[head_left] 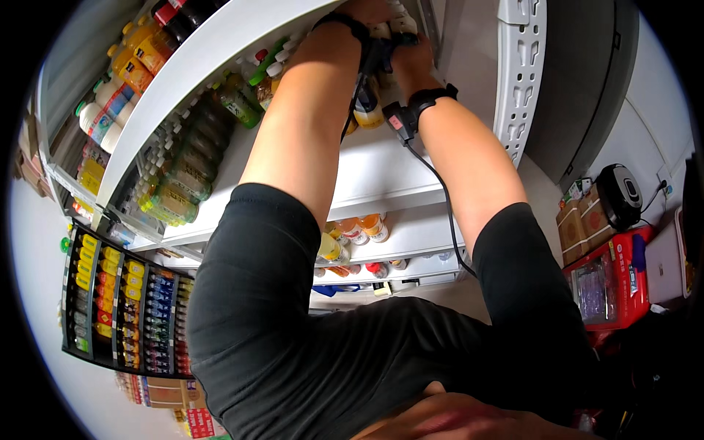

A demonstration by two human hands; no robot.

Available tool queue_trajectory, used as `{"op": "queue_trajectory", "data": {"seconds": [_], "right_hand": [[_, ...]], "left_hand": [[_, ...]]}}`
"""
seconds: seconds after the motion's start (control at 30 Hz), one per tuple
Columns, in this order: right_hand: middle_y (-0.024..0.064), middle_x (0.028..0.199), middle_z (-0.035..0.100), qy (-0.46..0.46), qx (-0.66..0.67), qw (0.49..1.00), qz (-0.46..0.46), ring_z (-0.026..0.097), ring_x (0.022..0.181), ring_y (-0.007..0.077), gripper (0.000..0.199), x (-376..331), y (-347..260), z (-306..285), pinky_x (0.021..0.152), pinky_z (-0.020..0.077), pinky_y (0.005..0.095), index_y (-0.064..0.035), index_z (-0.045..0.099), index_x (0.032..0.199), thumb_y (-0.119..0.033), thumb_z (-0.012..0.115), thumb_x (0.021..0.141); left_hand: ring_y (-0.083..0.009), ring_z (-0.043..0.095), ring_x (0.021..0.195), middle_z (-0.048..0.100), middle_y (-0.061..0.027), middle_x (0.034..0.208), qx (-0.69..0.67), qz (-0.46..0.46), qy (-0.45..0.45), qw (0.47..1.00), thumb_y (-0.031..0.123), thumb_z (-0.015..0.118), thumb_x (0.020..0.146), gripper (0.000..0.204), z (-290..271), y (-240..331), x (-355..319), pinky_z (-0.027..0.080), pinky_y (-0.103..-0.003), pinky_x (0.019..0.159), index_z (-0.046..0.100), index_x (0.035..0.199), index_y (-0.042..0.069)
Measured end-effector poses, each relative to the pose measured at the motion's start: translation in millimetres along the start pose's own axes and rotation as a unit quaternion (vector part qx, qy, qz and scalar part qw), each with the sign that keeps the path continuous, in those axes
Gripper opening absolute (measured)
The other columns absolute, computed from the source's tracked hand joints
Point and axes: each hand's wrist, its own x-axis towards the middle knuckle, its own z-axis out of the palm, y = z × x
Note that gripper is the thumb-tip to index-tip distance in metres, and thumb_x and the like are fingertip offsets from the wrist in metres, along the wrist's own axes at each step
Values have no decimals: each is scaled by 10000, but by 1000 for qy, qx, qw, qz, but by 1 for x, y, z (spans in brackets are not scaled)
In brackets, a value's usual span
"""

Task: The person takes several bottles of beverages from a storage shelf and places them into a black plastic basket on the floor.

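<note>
Over a bare-fronted shelf [381,163], hands [415,60] are near bottles [369,116].

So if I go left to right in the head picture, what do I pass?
Dark drinks rack, left hand, right hand, white perforated post, red box.

Pale characters [621,255] mark the red box [623,299]; the label [369,117] on the yellowish bottle [367,103] is illegible.
</note>
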Motion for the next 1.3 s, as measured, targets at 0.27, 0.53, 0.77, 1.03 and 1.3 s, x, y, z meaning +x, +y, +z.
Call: {"op": "queue_trajectory", "data": {"seconds": [0.27,0.53,0.77,1.03,1.3], "right_hand": [[245,1087,666,-13,-75,987,-139,622,1065,424,481,60,56,8,931,494,463,9,583,1203,-112,679,747],[253,1221,609,-16,-329,933,-142,558,1170,437,444,62,68,17,1014,435,483,-22,639,1165,-265,599,796],[243,1215,638,-159,-213,953,-145,581,1188,390,658,100,113,11,995,465,432,-27,557,1309,-353,726,763],[231,1167,664,-190,-347,895,-203,629,1106,400,639,51,54,-28,916,517,440,-11,695,1050,-462,826,617],[223,1295,582,-196,-198,958,-72,628,1097,369,722,-32,6,-32,941,496,436,-21,472,1322,-391,758,773]], "left_hand": [[-329,657,859,685,-198,985,-28,26,12,999,424,667,885,481,-17,35,-36,514,-451,754,687,1033,-33],[-404,647,935,658,-300,1038,24,-17,21,999,324,764,810,500,-20,40,-58,527,-477,764,662,1005,-124],[-411,641,930,668,-281,1023,29,167,158,973,277,680,843,373,-32,35,-111,509,-454,832,683,958,-78],[-354,643,993,686,-218,1027,93,86,117,985,291,629,893,334,-112,72,-258,496,-409,874,705,1044,3],[-330,647,823,675,-211,867,-52,171,91,980,250,682,873,296,-127,16,-397,510,-401,737,697,1016,-9]]}}
